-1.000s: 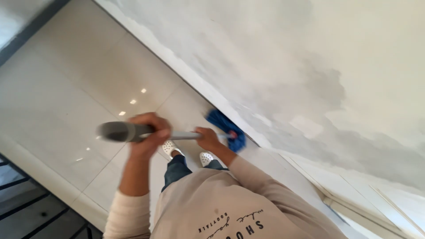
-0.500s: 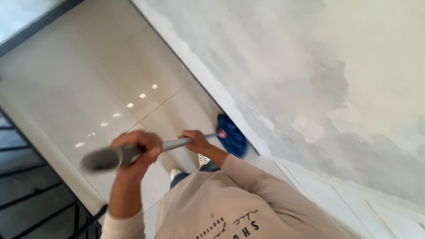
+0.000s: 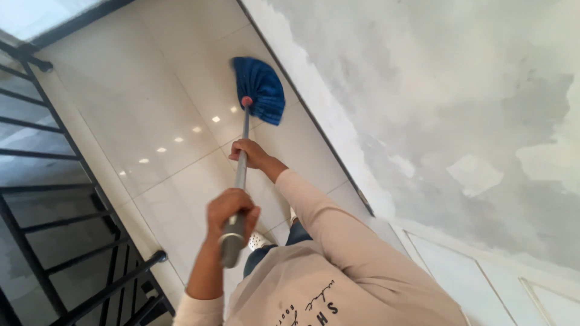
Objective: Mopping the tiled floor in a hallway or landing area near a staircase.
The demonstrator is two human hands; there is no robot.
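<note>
The mop (image 3: 241,154) is stretched out over the shiny tiled floor (image 3: 151,102), with its blue head (image 3: 261,89) spread like a fan on the tiles, just beside the pale strip at the foot of the wall (image 3: 459,90). A small red joint (image 3: 246,101) ties the head to the grey handle, and the handle runs from there back toward the person. The right hand (image 3: 249,152) holds the handle about the middle, its fingers wrapped closed around the thin part; this hand is the one nearer to the mop head, so it seems to guide the direction. The left hand (image 3: 232,211) holds the thicker grey end of the handle, fingers closed tight around it, near the person's chest, which probably gives the push and keeps the long handle steady. Both arms are in beige sleeves (image 3: 326,223), and the right arm is reaching well forward, so the head lies far from the body. Below the left hand, one white shoe (image 3: 258,240) and dark trouser legs show, standing on the tiles. On the side of the floor away from the wall, a black metal railing (image 3: 54,199) runs along the edge. The wall itself is blotchy, grey and cream patches, and near the person it meets a white panelled door or frame (image 3: 483,271).
</note>
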